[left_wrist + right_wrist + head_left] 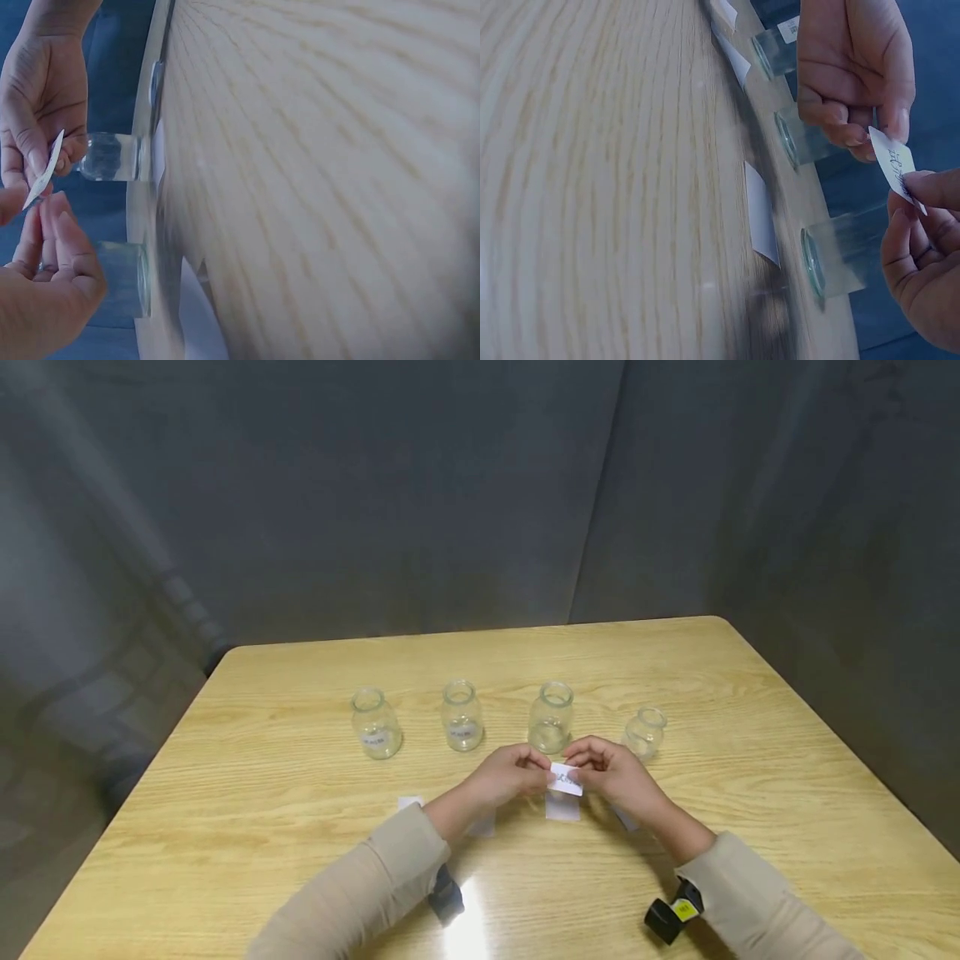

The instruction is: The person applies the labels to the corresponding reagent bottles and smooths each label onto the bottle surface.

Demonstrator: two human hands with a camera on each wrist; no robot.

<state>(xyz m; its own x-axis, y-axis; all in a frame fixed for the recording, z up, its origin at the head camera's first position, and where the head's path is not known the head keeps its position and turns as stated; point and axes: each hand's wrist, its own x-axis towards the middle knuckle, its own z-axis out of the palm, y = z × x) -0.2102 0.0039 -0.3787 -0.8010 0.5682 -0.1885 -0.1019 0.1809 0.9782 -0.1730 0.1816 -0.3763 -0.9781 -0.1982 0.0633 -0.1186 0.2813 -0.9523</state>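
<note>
A small white label [566,779] with dark handwriting is held up between both hands. My left hand [510,777] pinches its left edge, and my right hand [611,770] grips the right part with the thumb over the writing. The right wrist view shows the label [891,161] tilted, thumbs on its written face. Just behind the hands stands an unlabelled glass jar [551,718]. Beneath the label, a blank white paper piece [562,807] lies on the table.
Two glass jars with written labels, the leftmost jar [377,724] and its neighbour [462,717], stand to the left. A smaller round jar [645,732] stands at right. Other paper pieces, such as one [483,824] by the left forearm, lie on the wooden table [247,793].
</note>
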